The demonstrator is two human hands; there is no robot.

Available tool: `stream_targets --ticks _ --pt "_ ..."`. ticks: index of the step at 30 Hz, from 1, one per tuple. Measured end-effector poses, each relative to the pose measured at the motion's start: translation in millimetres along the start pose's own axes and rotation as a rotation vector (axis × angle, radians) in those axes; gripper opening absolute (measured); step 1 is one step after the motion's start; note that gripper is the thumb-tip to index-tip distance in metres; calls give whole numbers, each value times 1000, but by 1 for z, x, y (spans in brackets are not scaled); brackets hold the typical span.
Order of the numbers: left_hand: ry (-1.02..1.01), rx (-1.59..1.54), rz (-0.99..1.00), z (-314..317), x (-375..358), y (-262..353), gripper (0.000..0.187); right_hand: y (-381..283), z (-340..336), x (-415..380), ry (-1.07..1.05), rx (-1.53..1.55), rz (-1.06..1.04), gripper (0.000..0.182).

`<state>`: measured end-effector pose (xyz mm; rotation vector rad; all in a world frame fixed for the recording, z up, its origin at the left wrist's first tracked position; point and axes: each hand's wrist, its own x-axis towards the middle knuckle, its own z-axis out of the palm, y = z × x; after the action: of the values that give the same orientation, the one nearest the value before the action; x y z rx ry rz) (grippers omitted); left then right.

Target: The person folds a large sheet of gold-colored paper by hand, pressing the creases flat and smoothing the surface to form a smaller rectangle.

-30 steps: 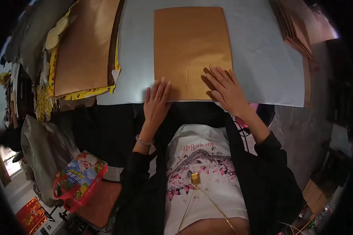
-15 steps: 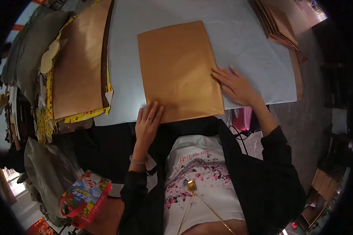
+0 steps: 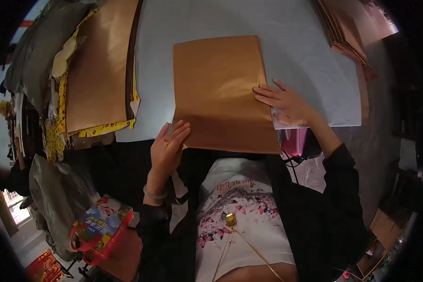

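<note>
A golden-brown sheet of paper (image 3: 221, 84), perhaps folded, lies on the pale blue-grey table cover (image 3: 152, 70). Its near end hangs over the front edge, with a bend running across it. At the lower left border of the paper is my left hand (image 3: 167, 145), its fingers stretched out and the tips on the brown surface; the thumb is hardly visible. My right hand (image 3: 289, 104) rests flat across the right border, fingertips on the paper and palm over the table cover. Both hands are open.
To the left, a stack of large brown sheets (image 3: 101, 70) lies on yellow printed wrapping (image 3: 98, 129). Folded brown paper pieces (image 3: 345, 35) are piled at the upper right. Below left stand a colourful bag with red handles (image 3: 103, 223) and grey plastic sheeting (image 3: 56, 202).
The paper has slid toward me and slightly right, and its near end now bends over the table edge. My left hand has shifted left; my right hand stays on the right border.
</note>
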<state>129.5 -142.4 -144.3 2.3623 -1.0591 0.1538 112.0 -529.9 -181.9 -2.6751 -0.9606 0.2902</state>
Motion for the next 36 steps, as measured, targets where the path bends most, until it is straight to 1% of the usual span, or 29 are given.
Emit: stream_targets --ticks 1,3,4,5,6,7,8,9,10,12,13,14,16,17,18,20,21,22,23,24,25,26,28,29,31,32,34,35,36 --pt "1 0 -6 -3 3 1 32 2 -1 -1 -20 16 -1 67" --pt "58 -78 -40 -8 9 2 28 -3 0 0 9 58 3 68" --pt "57 -80 -44 -8 12 1 28 -4 6 0 29 -5 25 67" --pt "117 -122 -25 -7 17 -1 26 -5 9 1 50 -70 46 65" --pt "179 -163 -4 -6 22 -3 24 -4 10 1 48 -71 45 65" --pt "181 -163 -7 -9 29 0 24 -3 10 1 104 43 47 57" --pt "214 -232 -141 -12 37 3 23 -2 10 1 160 156 48 49" --pt "249 -300 -278 -13 44 3 23 -7 18 4 333 373 120 35" --pt "310 -437 -380 -8 56 -7 22 -10 12 5 328 371 114 35" --pt "404 -806 -543 -1 85 -24 29 -12 -4 5 135 511 312 29" --pt "393 -927 -599 7 96 -34 45 -2 20 4 282 498 304 31" --pt "399 -927 -598 12 96 -46 45 -3 25 6 281 495 300 31" --pt "148 -1024 -958 29 83 -80 53 -5 30 12 465 631 424 33" --pt "236 -1080 -959 42 80 -83 55 -4 29 16 471 630 422 33" --pt "232 -1077 -956 48 72 -90 55 -3 27 18 497 684 464 32" --pt "209 -926 -860 37 65 -67 58 -10 25 22 508 747 516 31" --pt "180 -814 -857 36 65 -67 50 -15 22 26 513 812 701 30" --pt "185 -817 -863 38 63 -68 50 -18 19 32 517 868 882 31" --pt "151 -711 -851 41 61 -69 46 -22 20 38 512 866 877 31" --pt "117 -605 -835 44 60 -70 43 -27 21 44 675 869 826 30" --pt "152 -461 -711 47 59 -68 42 -28 22 48 840 869 771 33" --pt "154 -461 -712 50 58 -65 42 -26 25 51 839 867 769 33" --pt "221 -333 -699 57 57 -59 40 -23 26 55 857 689 836 35" --pt "260 -293 -671 61 56 -58 38 -24 23 56 856 685 838 35" --pt "266 -257 -698 64 57 -55 37 -29 17 57 694 555 915 37" --pt "272 -217 -723 66 57 -53 36 -30 19 58 690 554 917 37" --pt "296 -167 -739 69 57 -50 36 -31 22 61 783 385 784 35" --pt "321 -113 -755 71 57 -48 36 -30 23 61 780 383 780 35" --pt "325 -114 -759 73 58 -47 36 -28 23 59 689 339 793 33"
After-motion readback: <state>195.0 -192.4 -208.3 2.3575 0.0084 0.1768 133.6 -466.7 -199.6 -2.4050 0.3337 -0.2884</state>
